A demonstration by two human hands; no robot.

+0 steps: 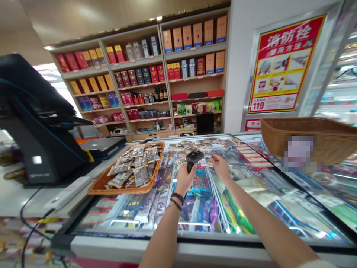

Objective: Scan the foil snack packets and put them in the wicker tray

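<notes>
My left hand [185, 179], with beaded bracelets at the wrist, is wrapped round the handle of a black handheld scanner [195, 156]. To its right, my right hand [220, 166] has its fingers bent at the edge of a small clear packet [206, 158], pinching it. Several similar packets [187, 146] lie spread on the glass top of the freezer [189, 235], beyond both hands. An orange wicker basket [96, 188] heaped with small packets of dark contents stands to the left of my left hand.
A black point-of-sale terminal [52, 149] and a flat dark device [104, 147] stand at the left, with cables. A brown woven basket [329, 136] is at the right. Shelves [145, 87] of boxes stand behind. Wrapped goods [198, 208] show under the glass.
</notes>
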